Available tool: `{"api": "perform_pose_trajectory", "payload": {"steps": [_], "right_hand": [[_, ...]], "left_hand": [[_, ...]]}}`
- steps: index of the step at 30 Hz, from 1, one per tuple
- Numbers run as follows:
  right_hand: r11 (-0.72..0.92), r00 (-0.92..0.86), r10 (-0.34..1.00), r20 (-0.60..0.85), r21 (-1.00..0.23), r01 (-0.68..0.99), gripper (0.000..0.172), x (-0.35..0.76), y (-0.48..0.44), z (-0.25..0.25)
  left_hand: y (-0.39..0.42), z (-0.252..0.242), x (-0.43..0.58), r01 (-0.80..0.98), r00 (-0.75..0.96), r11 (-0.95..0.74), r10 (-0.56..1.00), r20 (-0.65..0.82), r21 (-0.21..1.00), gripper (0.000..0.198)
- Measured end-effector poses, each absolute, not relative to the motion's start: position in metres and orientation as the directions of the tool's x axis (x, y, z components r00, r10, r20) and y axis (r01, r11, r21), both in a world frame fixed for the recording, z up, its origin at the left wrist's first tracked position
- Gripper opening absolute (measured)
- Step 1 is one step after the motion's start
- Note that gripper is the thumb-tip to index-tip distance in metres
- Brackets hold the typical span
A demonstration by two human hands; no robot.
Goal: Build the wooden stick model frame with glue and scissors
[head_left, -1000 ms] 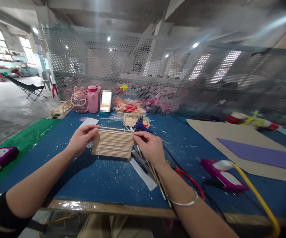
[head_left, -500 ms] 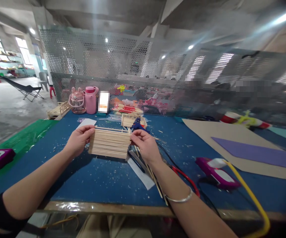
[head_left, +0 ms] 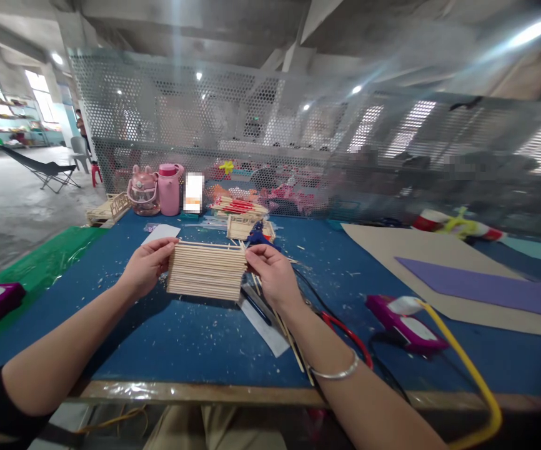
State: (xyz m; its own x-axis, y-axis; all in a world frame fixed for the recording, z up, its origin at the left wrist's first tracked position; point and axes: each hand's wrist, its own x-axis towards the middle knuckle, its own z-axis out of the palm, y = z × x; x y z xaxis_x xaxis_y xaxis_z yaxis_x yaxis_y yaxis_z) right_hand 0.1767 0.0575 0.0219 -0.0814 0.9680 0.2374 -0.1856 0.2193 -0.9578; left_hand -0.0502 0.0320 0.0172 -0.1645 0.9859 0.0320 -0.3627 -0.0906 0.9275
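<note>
Pale wooden stick panel (head_left: 205,272), pinched at both upper corners

Your left hand (head_left: 147,267) is closed to a pinch, thumb and fingers on the panel's upper left corner. Your right hand (head_left: 274,275) pinches the upper right corner just as narrowly. Between them the panel faces you, tilted, over the near-middle of the blue counter (head_left: 148,356); whether its lower edge touches down, you cannot tell from this view.

A slim gap sets the top stick apart from the close rows below, so a light, even grip there seems best: squeezing could bow or loosen it. Match the height of your two hands so the rows don't skew. On your right, mind the loose sticks (head_left: 295,351), the dark slim tool (head_left: 258,306) and the white paper strip (head_left: 275,342) near your wrist; a low sweep could snag them. The blue tool (head_left: 262,236) lies just beyond the panel.
</note>
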Motion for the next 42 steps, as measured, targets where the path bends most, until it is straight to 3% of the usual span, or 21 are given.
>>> {"api": "perform_pose_trajectory", "payload": {"steps": [12,21,34,38,42], "right_hand": [[0.203,-0.057,0.974,0.218,-0.959,-0.195,0.022,0.177,0.059,0.020],[0.266,-0.048,0.960,0.275,-0.953,-0.143,0.023,0.176,0.058,0.019],[0.298,-0.017,0.954,0.299,-0.954,-0.042,0.021,0.178,0.059,0.018],[0.317,-0.006,0.948,0.317,-0.948,0.015,0.020,0.177,0.059,0.017],[0.318,0.000,0.948,0.318,-0.947,0.039,0.018,0.176,0.058,0.017]], "left_hand": [[0.035,0.017,-0.052,-0.433,-0.130,-0.053,0.991,-0.004,0.900,0.032],[0.033,0.014,-0.050,-0.090,-0.226,-0.226,0.953,0.201,0.970,0.045],[0.032,0.017,-0.053,-0.237,-0.125,-0.128,0.987,0.100,0.963,0.039],[0.033,0.011,-0.055,-0.229,-0.020,-0.187,0.982,0.187,0.955,0.050],[0.035,0.006,-0.055,-0.090,-0.004,-0.304,0.952,0.305,0.949,0.062]]}}
